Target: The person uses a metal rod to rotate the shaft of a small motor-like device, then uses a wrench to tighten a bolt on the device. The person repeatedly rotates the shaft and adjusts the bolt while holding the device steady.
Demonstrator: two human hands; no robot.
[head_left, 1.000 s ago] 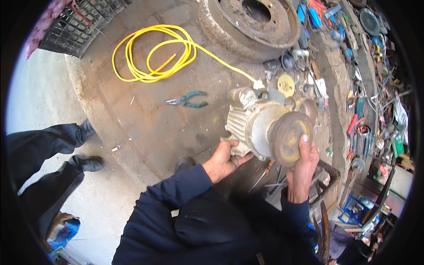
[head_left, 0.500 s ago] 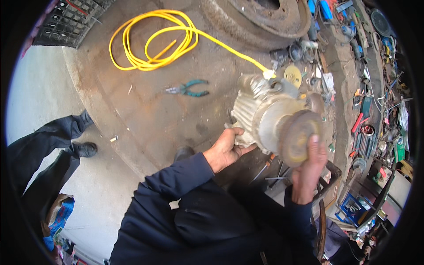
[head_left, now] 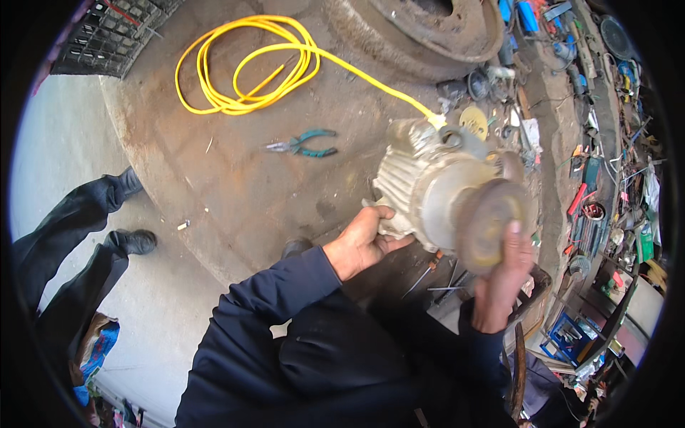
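A finned, silver-grey electric motor (head_left: pixel 403 178) stands on the table in front of me, its shaft end turned toward my right. My left hand (head_left: pixel 360 242) grips the motor's foot at the near left corner, thumb on top. On the shaft end sits a round brown wheel (head_left: pixel 487 232), blurred by motion. At its near right edge my right hand (head_left: pixel 505 278) holds the rim, thumb upright against it; the other fingers are mostly hidden. A yellow cable (head_left: pixel 364 73) runs to the far side of the motor.
Green-handled pliers (head_left: pixel 303 143) lie left of the motor. A rusty wheel rim (head_left: pixel 428 53) rests at the back. Tools and scrap crowd the right side, and a screwdriver (head_left: pixel 428 272) lies near the motor's base. Another person's legs (head_left: pixel 78 214) show at the left.
The brown wheel and my right hand have shifted slightly right. My left hand keeps its hold on the motor's foot. The other person's near leg has moved a little.
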